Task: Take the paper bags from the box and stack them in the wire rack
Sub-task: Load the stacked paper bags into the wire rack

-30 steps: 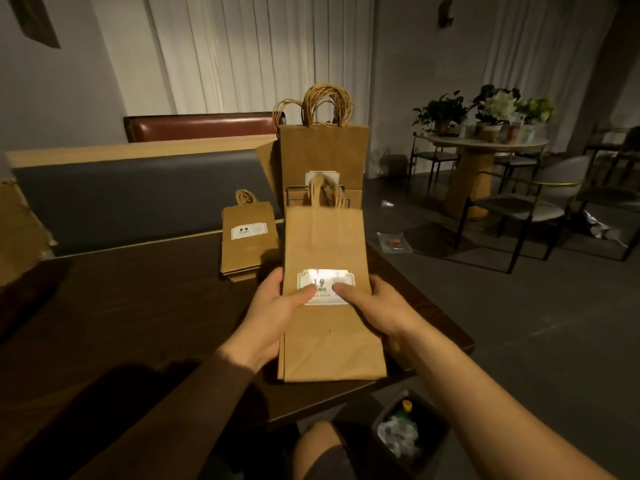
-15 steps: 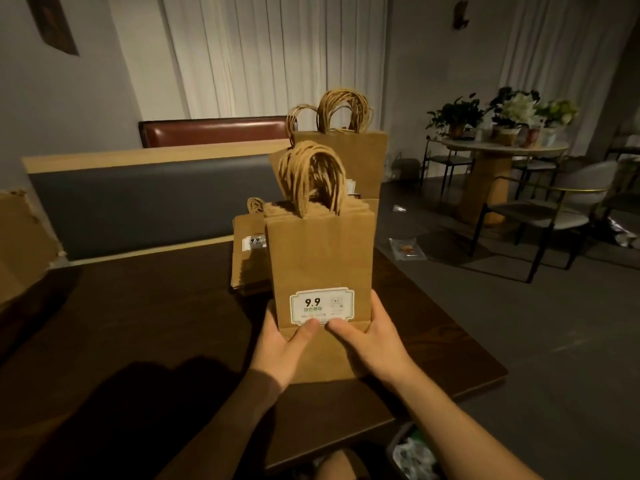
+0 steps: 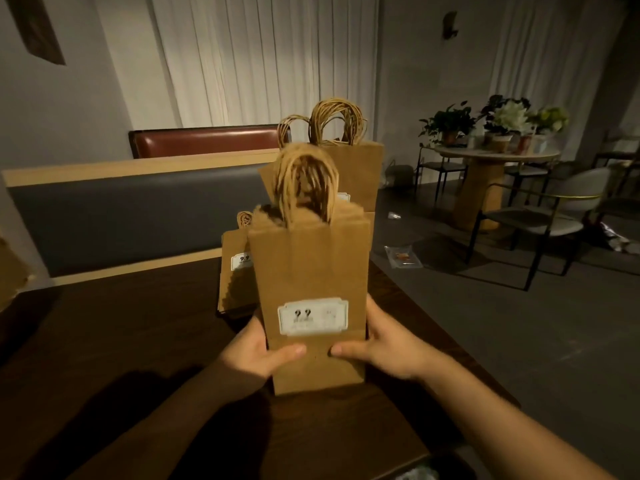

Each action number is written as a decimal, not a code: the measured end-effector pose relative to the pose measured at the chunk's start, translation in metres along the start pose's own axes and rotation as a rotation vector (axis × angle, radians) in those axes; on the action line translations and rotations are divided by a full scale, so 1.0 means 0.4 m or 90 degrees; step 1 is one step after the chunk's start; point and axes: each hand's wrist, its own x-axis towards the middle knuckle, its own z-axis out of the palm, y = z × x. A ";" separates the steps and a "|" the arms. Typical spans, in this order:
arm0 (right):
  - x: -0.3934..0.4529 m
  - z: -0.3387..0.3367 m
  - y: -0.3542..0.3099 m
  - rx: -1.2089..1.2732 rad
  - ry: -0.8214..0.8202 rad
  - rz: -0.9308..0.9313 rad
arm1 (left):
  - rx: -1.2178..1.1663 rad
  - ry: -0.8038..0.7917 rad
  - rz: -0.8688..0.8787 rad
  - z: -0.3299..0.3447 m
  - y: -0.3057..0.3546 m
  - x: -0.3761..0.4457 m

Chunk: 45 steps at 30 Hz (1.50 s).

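Note:
I hold a bundle of flat brown paper bags point(image 3: 308, 268) upright above the dark table point(image 3: 114, 341). Each bag has twisted paper handles, and the front one carries a white label. My left hand point(image 3: 259, 351) grips the bundle's lower left edge, thumb across the front. My right hand point(image 3: 384, 348) grips the lower right edge the same way. Behind the bundle, taller bags point(image 3: 356, 168) stand upright at the table's far end; the wire rack is hidden behind the bundle. A small stack of bags point(image 3: 235, 271) leans to the left of it.
A grey bench back point(image 3: 131, 216) runs along the table's far side. A cardboard flap point(image 3: 10, 275) shows at the left edge. To the right are open floor, a chair point(image 3: 543, 220) and a round table with plants point(image 3: 491, 154). A plastic packet point(image 3: 403, 258) lies on the floor.
The bundle went from lying tilted on the table to standing upright and raised. My thumbs have slid from the label down to the bundle's lower part.

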 end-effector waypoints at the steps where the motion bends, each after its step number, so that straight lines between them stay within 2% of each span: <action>1: 0.025 -0.028 -0.026 -0.011 0.022 -0.016 | -0.005 0.011 0.024 -0.011 0.030 0.028; 5: 0.160 -0.175 -0.174 -0.078 0.070 -0.081 | 0.070 0.071 0.071 -0.076 0.231 0.164; 8: 0.276 -0.272 -0.261 -0.105 0.111 -0.123 | 0.221 0.084 0.047 -0.120 0.358 0.265; 11: 0.372 -0.330 -0.267 -0.108 0.148 -0.145 | 0.243 0.085 0.023 -0.137 0.407 0.339; 14: 0.447 -0.354 -0.214 -0.111 0.167 -0.146 | 0.246 0.105 0.049 -0.150 0.359 0.464; 19: 0.526 -0.363 -0.084 -0.118 0.156 -0.108 | 0.135 0.090 0.202 -0.152 0.261 0.561; 24: 0.535 -0.353 -0.001 -0.102 0.129 -0.093 | 0.143 0.075 0.185 -0.126 0.193 0.600; 29: 0.549 -0.348 0.039 -0.045 0.093 -0.034 | 0.186 0.019 0.070 -0.117 0.167 0.628; 33: 0.549 -0.327 0.062 0.056 0.065 0.034 | 0.204 0.013 0.042 -0.135 0.165 0.658; 37: 0.549 -0.313 0.044 0.158 0.050 0.107 | 0.282 -0.015 -0.059 -0.161 0.186 0.674; 39: 0.548 -0.307 0.038 0.138 0.055 0.119 | 0.245 -0.046 -0.129 -0.156 0.176 0.674; 42: 0.531 -0.291 0.039 0.091 0.028 0.140 | 0.097 -0.085 -0.233 -0.148 0.146 0.662; 45: 0.515 -0.290 0.044 0.123 0.021 0.183 | 0.080 -0.080 -0.252 -0.146 0.149 0.656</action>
